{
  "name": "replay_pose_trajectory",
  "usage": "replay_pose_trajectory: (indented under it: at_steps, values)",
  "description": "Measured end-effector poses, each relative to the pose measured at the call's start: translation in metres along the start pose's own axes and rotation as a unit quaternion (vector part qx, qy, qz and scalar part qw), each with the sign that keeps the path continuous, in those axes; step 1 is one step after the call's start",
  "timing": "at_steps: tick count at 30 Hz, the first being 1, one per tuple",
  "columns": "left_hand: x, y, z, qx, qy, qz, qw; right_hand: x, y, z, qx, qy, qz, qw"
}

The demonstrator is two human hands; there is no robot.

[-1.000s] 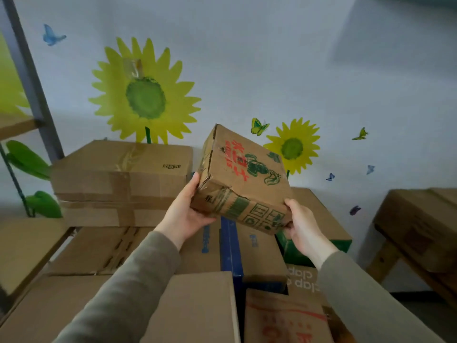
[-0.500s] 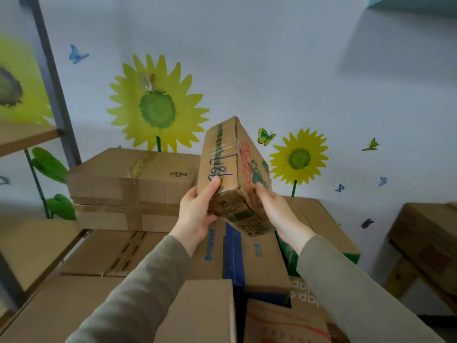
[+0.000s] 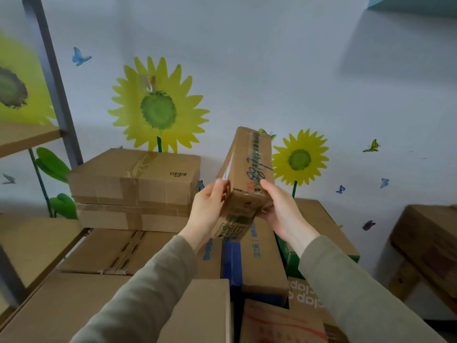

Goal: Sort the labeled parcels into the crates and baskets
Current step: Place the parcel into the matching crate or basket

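Parcel: small cardboard box held in the air above the stacked cartons, tilted with its narrow taped face upward; blue handwriting on that face.
Left hand: grips the parcel's lower left side.
Right hand: grips the lower right side, thumb on the upward face.
Background: sunflower mural on the wall.

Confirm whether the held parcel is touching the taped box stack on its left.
Apart. Head view: bare wall shows between the parcel and the taped box; left hand and right hand hold it up.
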State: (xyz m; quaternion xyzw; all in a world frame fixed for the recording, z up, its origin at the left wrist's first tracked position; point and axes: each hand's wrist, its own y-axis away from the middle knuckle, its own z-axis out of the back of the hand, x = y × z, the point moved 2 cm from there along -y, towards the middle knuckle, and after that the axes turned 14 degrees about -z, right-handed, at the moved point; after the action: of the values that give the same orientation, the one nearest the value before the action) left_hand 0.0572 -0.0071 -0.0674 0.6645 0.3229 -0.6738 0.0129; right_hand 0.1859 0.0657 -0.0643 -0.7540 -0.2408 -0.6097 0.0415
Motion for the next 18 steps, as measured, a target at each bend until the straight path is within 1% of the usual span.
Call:
replay_pose_trajectory:
  at_steps: [3, 6, 9, 11, 14, 16, 18]
  values:
    - [0.002, -0.001, 0.001, 0.013, -0.057, -0.038, 0.998, -0.008, -0.003, 0.008, -0.003, -0.079, -0.027, 0.996]
    - [0.010, 0.000, 0.002, -0.006, -0.059, -0.041, 0.997, -0.021, -0.007, 0.012, -0.006, -0.125, -0.039, 0.991]
    - [0.011, 0.004, 0.004, -0.023, -0.056, -0.011, 0.998, -0.029, -0.006, 0.014, -0.001, -0.159, -0.035, 0.987]
    - [0.015, 0.003, 0.011, -0.024, -0.103, 0.022, 0.994, -0.032, -0.006, 0.015, 0.007, -0.181, -0.033, 0.983]
    - [0.020, 0.005, 0.017, 0.011, -0.146, 0.087, 0.986, -0.035, -0.004, 0.015, 0.016, -0.206, -0.035, 0.978]
    - [0.023, 0.007, 0.017, 0.028, -0.142, 0.102, 0.984, -0.038, -0.004, 0.015, 0.020, -0.219, -0.036, 0.975]
    - [0.028, 0.007, 0.020, 0.007, -0.129, 0.099, 0.987, -0.041, -0.004, 0.014, 0.021, -0.228, -0.037, 0.973]
